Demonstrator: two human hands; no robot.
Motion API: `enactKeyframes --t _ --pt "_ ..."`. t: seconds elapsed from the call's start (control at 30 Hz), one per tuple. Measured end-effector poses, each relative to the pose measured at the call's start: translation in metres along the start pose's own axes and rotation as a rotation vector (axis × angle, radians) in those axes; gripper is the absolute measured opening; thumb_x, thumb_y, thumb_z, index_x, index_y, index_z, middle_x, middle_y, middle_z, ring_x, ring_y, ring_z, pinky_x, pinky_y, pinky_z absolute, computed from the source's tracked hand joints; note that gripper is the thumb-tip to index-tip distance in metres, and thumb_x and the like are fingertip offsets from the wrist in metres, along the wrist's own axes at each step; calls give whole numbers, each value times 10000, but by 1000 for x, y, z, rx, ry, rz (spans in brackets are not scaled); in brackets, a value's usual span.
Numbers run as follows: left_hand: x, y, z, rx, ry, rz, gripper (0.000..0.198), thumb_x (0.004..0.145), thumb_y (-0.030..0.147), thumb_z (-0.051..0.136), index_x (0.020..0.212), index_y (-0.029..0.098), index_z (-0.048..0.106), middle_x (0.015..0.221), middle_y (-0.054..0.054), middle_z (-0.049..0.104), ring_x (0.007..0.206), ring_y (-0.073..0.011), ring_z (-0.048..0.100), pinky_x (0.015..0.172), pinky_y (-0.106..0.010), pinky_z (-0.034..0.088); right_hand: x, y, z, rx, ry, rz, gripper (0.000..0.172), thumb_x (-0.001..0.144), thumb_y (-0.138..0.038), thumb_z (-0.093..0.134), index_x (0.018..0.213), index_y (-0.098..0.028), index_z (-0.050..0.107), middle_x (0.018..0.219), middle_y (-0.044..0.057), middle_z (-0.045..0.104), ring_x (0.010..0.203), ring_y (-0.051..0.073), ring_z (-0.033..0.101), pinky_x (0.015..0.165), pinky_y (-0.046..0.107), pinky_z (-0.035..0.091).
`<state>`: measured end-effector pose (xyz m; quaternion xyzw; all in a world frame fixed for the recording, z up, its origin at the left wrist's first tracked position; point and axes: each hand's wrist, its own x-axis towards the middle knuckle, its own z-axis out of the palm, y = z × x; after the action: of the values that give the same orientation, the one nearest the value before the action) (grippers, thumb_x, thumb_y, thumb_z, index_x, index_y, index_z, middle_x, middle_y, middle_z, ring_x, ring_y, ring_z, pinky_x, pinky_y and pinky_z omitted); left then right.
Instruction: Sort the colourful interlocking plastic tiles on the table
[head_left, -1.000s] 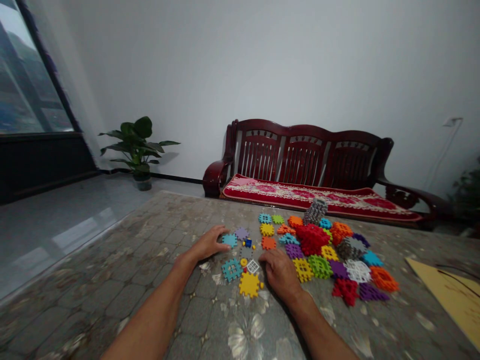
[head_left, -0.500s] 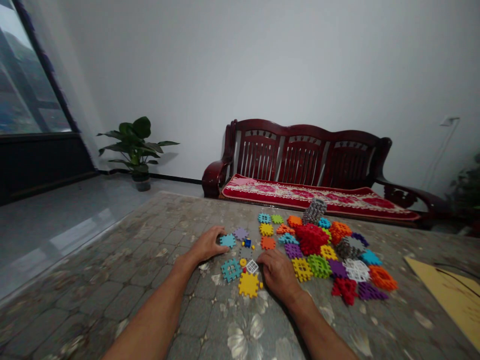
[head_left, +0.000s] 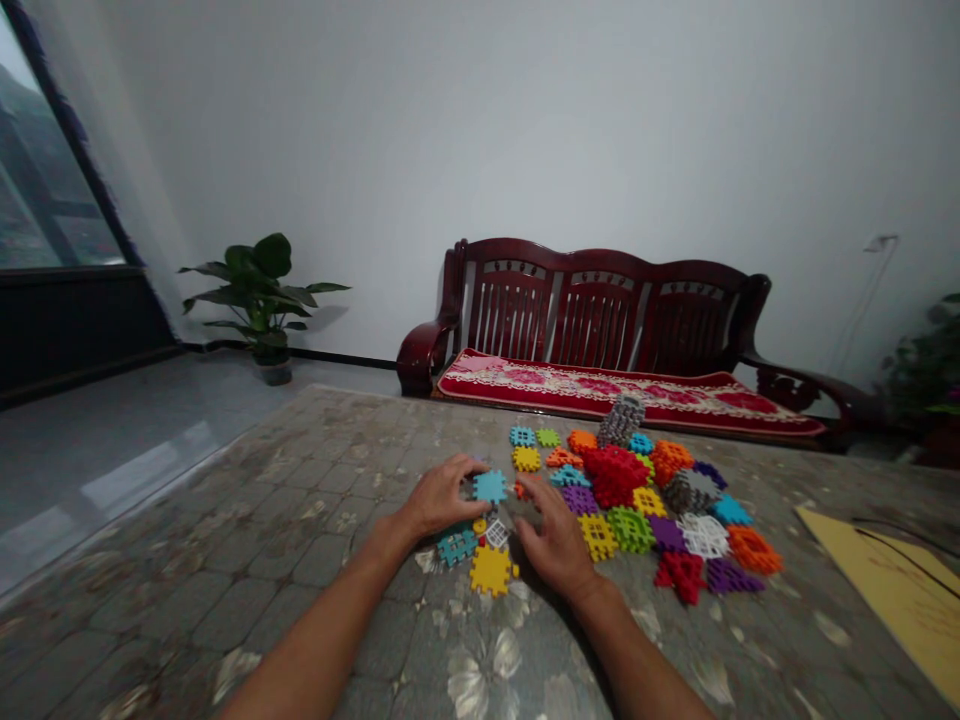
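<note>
My left hand (head_left: pixel 448 495) grips a light blue square building tile (head_left: pixel 490 487) with toothed edges between thumb and fingers, raised over the small pieces. Close on its right, my right hand (head_left: pixel 553 530) has thumb and fingers apart and holds nothing; its fingertips partly cover an orange tile (head_left: pixel 523 487). Below the hands lie a white lattice piece (head_left: pixel 496 533), a yellow toothed tile (head_left: pixel 490 570) and a teal window tile (head_left: pixel 457 547). A small yellow ring piece (head_left: pixel 480 525) shows beside the lattice.
A heap of colourful tiles, with a red cluster (head_left: pixel 616 474) on it, spreads to the right. Behind it stands a grey roll-shaped piece (head_left: pixel 622 420). A yellow board (head_left: pixel 885 580) with a dark cord lies at far right. Beyond the table is a wooden bench (head_left: pixel 600 300).
My left hand has picked up the light blue tile and carried it right, over the small pieces. My right hand has risen slightly and spread its fingers beside the tile.
</note>
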<state>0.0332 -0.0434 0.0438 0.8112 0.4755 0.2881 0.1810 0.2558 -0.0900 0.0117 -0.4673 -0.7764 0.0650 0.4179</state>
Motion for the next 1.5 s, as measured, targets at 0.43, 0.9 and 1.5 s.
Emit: enactKeyframes --t 0.43,0.9,1.5 --pt "-2 21 16 -241 -103 14 666 605 259 773 1227 213 540 1048 -29 677 883 -170 634 808 -290 524 7 -8 -10 10 -152 -86 462 830 -251 630 1289 -231 583 1260 103 629 1189 248 552 1026 418 437" --pt "1 -38 15 -208 290 -190 418 792 258 542 1207 208 560 986 -20 680 684 -125 617 713 -284 529 13 11 -49 -216 -382 160 793 643 -252 708 1406 -251 492 1262 70 621 1130 264 509 996 379 349" --pt "-1 -39 11 -184 207 -257 349 755 178 525 1074 170 668 929 -34 720 726 -139 631 753 -262 502 11 14 -48 -202 -351 117 483 683 -147 617 1145 -275 678 1136 34 693 1087 255 547 969 384 360"
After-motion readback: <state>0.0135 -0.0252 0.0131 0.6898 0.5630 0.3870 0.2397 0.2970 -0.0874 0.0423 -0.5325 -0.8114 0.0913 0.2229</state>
